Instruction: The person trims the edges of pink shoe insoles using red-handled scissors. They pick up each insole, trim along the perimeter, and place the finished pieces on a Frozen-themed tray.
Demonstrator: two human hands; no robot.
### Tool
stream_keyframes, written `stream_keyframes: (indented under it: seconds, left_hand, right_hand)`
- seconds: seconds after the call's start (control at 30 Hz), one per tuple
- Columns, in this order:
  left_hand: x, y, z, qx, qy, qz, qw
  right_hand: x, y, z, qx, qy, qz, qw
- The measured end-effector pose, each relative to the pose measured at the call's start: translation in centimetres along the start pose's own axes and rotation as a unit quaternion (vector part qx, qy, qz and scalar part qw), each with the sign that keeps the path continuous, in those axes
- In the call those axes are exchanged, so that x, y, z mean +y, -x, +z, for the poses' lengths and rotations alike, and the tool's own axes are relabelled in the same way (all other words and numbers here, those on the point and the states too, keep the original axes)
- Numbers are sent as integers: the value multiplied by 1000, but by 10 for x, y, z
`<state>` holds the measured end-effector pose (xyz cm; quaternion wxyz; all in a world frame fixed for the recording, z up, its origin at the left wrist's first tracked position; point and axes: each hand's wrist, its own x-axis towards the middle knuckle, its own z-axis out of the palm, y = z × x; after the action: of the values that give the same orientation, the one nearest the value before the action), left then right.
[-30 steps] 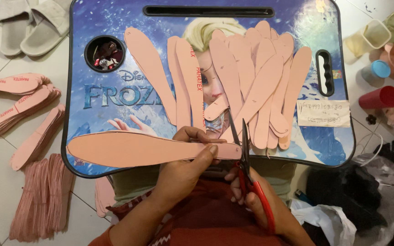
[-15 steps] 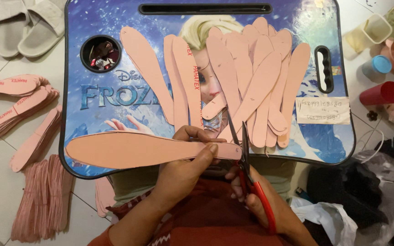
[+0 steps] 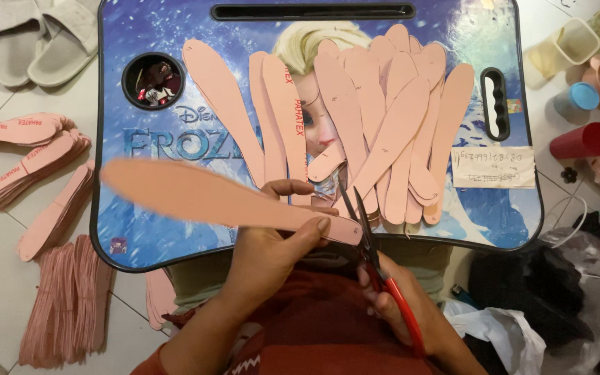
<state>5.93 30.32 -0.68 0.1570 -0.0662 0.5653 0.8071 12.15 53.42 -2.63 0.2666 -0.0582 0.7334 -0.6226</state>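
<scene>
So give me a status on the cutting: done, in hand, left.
Done: a fan of pink cut pieces lies on the lap desk. In hand: the left hand holds one long pink piece; the right hand has red-handled scissors at its end. Possibly left: pink stacks on the floor.

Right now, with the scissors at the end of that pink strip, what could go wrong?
The left hand pinches the long pink strip with its thumb close to the open blades of the red-handled scissors, so a slip might nick it. Most of the strip juts out unsupported, so it may sag and skew the cut. The loose pile of cut pieces on the lap desk could get knocked.
</scene>
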Motion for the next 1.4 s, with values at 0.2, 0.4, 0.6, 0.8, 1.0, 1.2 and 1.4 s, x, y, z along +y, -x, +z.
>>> stream_keyframes:
  seconds: [0.2, 0.4, 0.6, 0.8, 1.0, 1.2, 1.4]
  left_hand:
    - [-1, -1, -3, 3, 19, 16, 1000]
    - [-4, -4, -7, 4, 22, 41, 999]
    - [-5, -4, -9, 8, 39, 66, 997]
    - [-10, 1, 2, 0, 6, 52, 999]
    - [-15, 6, 10, -79, -7, 4, 997]
    - [-26, 2, 13, -57, 22, -25, 998]
    - [-51, 2, 16, -71, 58, -34, 995]
  right_hand:
    - [7, 1, 2, -7, -17, 16, 1000]
    - [18, 5, -1, -9, -4, 70, 998]
    - [19, 5, 4, -12, -60, 14, 998]
    - [22, 6, 6, 13, 59, -38, 997]
    - [38, 3, 11, 80, 163, 12, 983]
    - [56, -3, 23, 135, -231, 96, 959]
    - [36, -4, 21, 194, -196, 71, 959]
